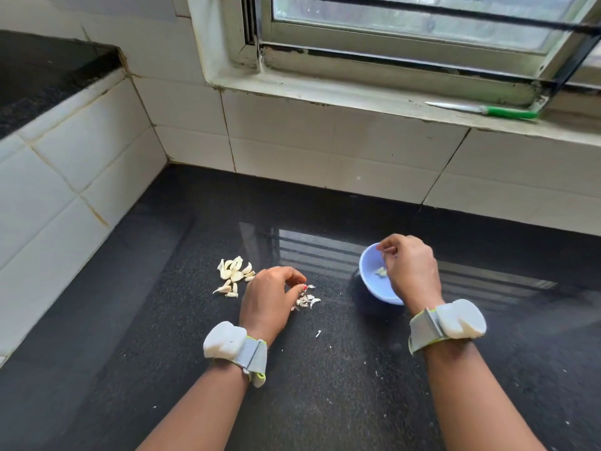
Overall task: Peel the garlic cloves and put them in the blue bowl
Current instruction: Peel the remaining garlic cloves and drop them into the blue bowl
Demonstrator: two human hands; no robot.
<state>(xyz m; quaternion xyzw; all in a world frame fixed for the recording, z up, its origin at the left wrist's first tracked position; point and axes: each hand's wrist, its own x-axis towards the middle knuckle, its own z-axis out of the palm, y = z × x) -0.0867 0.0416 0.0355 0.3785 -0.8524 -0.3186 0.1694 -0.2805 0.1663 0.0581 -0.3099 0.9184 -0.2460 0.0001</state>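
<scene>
Two hands over black counter (325, 402). Left hand (270, 301) hovers above small heap of papery peels (307, 300), fingers curled downward; whether they pinch anything, cannot tell. Right hand (411, 268) over blue bowl (369, 265), fingertips drawn together, its hold unclear. One peeled clove (380, 271) visible in bowl. About a dozen unpeeled cloves (234, 273) piled left of left hand. One green-handled knife (484, 109) on window sill (325, 92), well apart. Tiled walls border counter left and rear; near side open.
</scene>
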